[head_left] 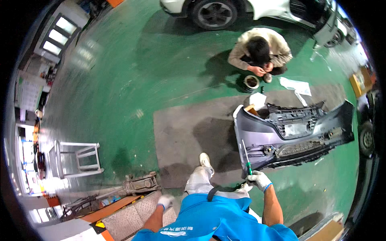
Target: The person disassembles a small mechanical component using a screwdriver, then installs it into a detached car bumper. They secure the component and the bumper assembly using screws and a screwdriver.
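Note:
My right hand (259, 180), in a white glove with a blue cuff, is closed around the green handle of a long screwdriver (249, 169). Its thin shaft points up and slightly left, in front of the near left end of a grey car bumper (257, 138). Whether the tip touches the bumper cannot be made out. The bumper lies on a dark mat (181, 136), its black inner parts and grille showing. Low at my left side hangs my left hand (165, 200), also gloved and smeared, above a metal tread plate; its fingers are unclear.
Beyond the bumper another person (261, 52) crouches beside a round bucket (251, 82). White plastic sheeting (295, 85) lies nearby. A white car (265, 9) with an open door stands at the back. At left are a metal stool frame (78, 159) and a floor jack (140, 182).

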`<state>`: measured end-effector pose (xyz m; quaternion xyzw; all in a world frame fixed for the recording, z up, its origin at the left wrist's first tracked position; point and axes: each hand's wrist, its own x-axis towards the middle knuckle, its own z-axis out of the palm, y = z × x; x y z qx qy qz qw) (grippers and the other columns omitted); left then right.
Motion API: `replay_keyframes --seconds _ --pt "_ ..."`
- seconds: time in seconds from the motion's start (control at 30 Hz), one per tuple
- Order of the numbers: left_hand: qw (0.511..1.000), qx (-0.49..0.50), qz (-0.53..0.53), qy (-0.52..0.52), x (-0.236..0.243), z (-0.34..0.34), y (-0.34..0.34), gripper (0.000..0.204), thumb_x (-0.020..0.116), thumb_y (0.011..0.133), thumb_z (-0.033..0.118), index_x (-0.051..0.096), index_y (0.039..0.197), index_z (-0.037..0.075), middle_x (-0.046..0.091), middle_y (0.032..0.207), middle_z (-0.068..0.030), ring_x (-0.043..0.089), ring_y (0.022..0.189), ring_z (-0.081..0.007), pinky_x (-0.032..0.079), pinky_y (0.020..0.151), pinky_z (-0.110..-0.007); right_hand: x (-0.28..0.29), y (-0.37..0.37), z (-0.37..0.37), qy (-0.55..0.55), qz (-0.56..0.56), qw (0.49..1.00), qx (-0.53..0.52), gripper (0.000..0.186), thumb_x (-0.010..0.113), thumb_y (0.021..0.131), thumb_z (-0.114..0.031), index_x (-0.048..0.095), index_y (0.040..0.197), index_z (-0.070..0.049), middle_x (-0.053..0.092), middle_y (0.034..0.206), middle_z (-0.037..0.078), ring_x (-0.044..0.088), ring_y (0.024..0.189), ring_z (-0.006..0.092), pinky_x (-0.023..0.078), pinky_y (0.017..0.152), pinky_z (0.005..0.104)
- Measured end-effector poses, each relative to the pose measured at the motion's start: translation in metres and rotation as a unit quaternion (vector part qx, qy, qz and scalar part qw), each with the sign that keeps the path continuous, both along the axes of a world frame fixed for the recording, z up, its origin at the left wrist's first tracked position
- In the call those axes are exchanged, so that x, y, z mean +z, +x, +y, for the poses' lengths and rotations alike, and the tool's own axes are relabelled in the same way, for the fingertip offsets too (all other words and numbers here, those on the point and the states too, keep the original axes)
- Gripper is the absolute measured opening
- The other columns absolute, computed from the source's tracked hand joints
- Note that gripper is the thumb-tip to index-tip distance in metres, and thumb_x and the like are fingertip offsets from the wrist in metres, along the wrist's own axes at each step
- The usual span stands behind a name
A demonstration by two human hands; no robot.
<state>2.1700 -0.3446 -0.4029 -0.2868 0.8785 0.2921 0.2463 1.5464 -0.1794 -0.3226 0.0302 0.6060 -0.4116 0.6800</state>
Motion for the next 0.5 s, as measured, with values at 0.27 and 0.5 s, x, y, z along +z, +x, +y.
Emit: replay_keyframes --seconds 0.27,0.5 --pt "0.873 0.481 0.069 0.04 0.065 -0.314 -0.062 0.047 0.078 0.087 0.034 0.073 0.118 -0.001 0.076 0.115 -0.0168 0.072 0.107 -0.0283 0.054 0.099 -0.037 0.037 0.071 -0.195 0.019 0.014 0.999 -0.031 0.027 0.072 0.096 -0.03 0.072 0.089 -0.004 0.066 0.075 0.006 0.058 0.06 0.0181 0.047 0.053 0.0345" --pt "0.961 0.255 0.098 0.036 0.102 -0.444 -0.238 0.048 0.072 0.093 0.037 0.07 0.124 0.001 0.073 0.123 -0.0162 0.069 0.116 -0.0295 0.052 0.102 -0.038 -0.034 0.049 -0.332 0.027 0.042 0.996 -0.076 0.033 0.071 0.097 -0.032 0.064 0.08 -0.004 0.064 0.072 0.01 0.059 0.053 0.0206 0.046 0.047 0.0397"
